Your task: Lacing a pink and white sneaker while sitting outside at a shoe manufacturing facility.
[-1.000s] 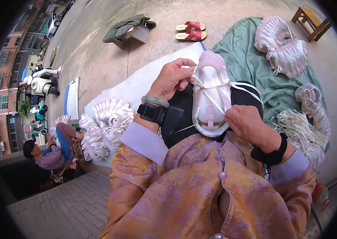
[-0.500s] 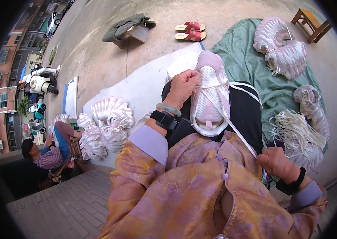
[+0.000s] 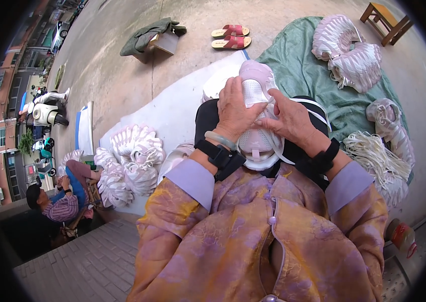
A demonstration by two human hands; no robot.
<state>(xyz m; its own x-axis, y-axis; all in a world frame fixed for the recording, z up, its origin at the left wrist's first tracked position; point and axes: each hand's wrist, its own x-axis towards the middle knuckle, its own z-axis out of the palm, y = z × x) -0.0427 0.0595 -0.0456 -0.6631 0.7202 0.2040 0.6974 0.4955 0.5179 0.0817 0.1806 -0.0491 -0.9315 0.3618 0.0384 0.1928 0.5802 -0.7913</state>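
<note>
A pale pink and white sneaker [image 3: 257, 74] lies on my lap over dark cloth, its far end pointing away from me. My left hand [image 3: 235, 108] grips its left side, fingers along the upper and thumb reaching across the middle. From the right, my right hand [image 3: 296, 121] bends its thumb and forefinger over the laced middle, closed on a white shoelace. That shoelace [image 3: 318, 108] trails in a loop to the right of the sneaker. Both hands hide the middle of the sneaker and the exact pinch.
Bundled pink-white sneakers [image 3: 137, 156] lie on a white sheet [image 3: 165, 103] at left; more bundles [image 3: 356, 65] rest on a green cloth [image 3: 296, 50]. Loose white laces [image 3: 376, 158] are piled at right. Farther off are red slippers [image 3: 231, 38], a wooden stool [image 3: 386, 22] and a seated person [image 3: 64, 204].
My right hand has come from the lower right, where it pulled a lace end taut, up to the sneaker. My left hand has gone from pinching the lace to lying along the sneaker's side.
</note>
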